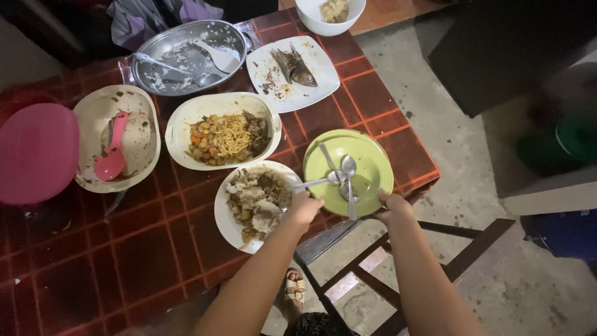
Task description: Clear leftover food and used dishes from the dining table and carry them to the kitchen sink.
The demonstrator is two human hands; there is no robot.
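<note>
My left hand [303, 208] rests at the edge of a white plate [225, 219] of rice and mixed food, and is closed on the handle of a metal spoon [317, 182]. The spoon reaches over onto a light green plate [373, 158]. My right hand [392, 206] grips the near rim of that green plate at the table's corner. Two more metal utensils [350, 180] lie in the green plate, which holds no food.
On the red checked tablecloth [93, 261] stand an oval dish of noodles and vegetables [224, 132], a soiled oval dish with a pink spoon [112, 155], a metal tray [186, 57], a fish plate [292, 71], a white bowl [328, 15] and a pink lid [34, 152]. A wooden chair frame [379, 274] stands below.
</note>
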